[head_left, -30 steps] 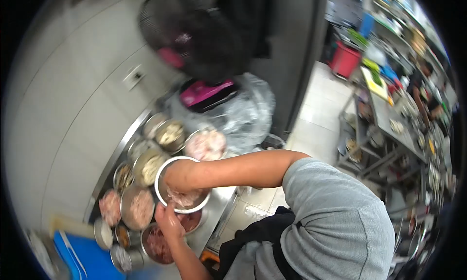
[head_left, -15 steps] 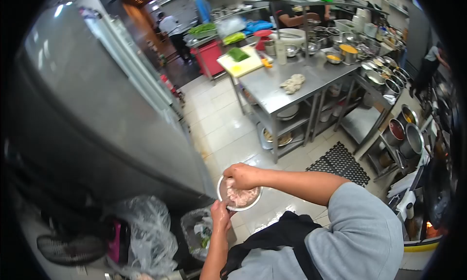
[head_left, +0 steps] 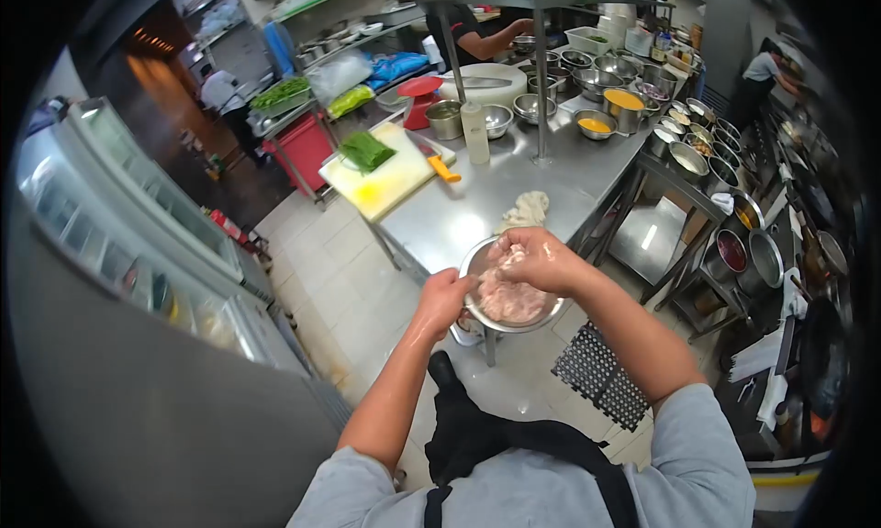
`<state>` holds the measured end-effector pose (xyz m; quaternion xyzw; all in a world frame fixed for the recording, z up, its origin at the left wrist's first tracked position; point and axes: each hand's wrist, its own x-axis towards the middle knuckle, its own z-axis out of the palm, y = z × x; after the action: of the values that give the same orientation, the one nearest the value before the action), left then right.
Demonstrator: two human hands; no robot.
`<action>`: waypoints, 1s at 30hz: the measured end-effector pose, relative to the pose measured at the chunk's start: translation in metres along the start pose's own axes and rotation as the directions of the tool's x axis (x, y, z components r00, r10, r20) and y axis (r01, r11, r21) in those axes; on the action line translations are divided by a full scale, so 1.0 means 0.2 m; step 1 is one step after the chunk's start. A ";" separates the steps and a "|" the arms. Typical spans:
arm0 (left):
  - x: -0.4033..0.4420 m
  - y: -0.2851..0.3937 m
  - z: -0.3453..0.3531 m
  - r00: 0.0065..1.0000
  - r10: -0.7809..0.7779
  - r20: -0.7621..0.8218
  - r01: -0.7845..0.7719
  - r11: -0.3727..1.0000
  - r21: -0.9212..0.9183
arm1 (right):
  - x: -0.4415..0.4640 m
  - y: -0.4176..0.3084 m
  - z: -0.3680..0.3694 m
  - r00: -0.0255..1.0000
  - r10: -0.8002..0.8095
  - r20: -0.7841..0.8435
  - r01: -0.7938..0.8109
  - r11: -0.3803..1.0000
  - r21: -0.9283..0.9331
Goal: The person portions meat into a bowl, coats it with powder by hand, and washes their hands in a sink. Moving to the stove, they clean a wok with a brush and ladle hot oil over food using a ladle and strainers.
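Note:
A round metal bowl [head_left: 523, 326] with pale pink raw meat pieces [head_left: 507, 299] in it is held in front of me, near the end of the steel table. My left hand [head_left: 447, 299] is closed on the bowl's left rim, thumb at the edge. Over the far part of the bowl, my right hand [head_left: 541, 260] has its fingers curled into the meat; the fingertips are partly hidden. Just beyond the bowl, a crumpled pale cloth [head_left: 525, 211] lies on the steel table [head_left: 431, 225].
A cutting board [head_left: 390, 187] carries green leaves [head_left: 366, 150] and an orange-handled knife [head_left: 443, 168]. A squeeze bottle [head_left: 475, 133] and several metal bowls stand behind. A black mat [head_left: 601, 375] lies on the floor at right. Fridges [head_left: 138, 202] line the left. Other people work farther off.
I have turned and come closer to the steel table, bringing the bowl along. My left hand still grips the rim and my right hand remains at the meat. The bin has left view.

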<state>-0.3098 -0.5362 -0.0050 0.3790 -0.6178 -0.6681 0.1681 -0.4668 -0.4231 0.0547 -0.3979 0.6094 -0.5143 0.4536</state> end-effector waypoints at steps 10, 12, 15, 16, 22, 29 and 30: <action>1.45 0.51 -0.52 0.910 0.023 0.414 -0.033 0.999 0.018 | 1.22 -0.27 -0.08 0.912 -0.342 -0.227 0.050 0.642 -0.765; 1.55 0.56 -0.62 0.920 0.052 0.390 -0.063 0.998 0.016 | 1.41 -0.29 -0.12 0.916 -0.330 -0.226 0.000 0.565 -0.825; 1.67 0.57 -0.76 0.923 0.029 0.383 -0.021 0.999 -0.027 | 1.66 -0.29 -0.17 0.945 -0.282 -0.165 -0.045 0.390 -0.920; 1.68 0.59 -0.79 0.929 0.032 0.368 -0.016 0.999 -0.047 | 1.75 -0.24 -0.20 0.947 -0.266 -0.182 -0.082 0.348 -0.934; 2.01 0.74 -0.98 0.932 0.048 0.360 0.020 0.983 -0.182 | 2.14 -0.32 -0.07 0.793 -0.432 -0.430 -0.126 0.574 -0.809; 2.84 1.04 -1.18 0.926 0.263 0.270 -0.243 0.964 -0.106 | 2.87 -0.48 -0.11 0.659 -0.514 -0.548 -0.188 0.594 -0.783; 2.94 1.11 -1.21 0.927 0.297 0.228 -0.283 0.955 -0.094 | 2.98 -0.49 -0.15 0.689 -0.520 -0.505 -0.187 0.545 -0.817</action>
<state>-0.5767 -1.1534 0.0437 0.1951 -0.6625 -0.6949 0.2005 -0.6556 -0.9983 0.0679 -0.3950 0.8529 -0.3228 -0.1113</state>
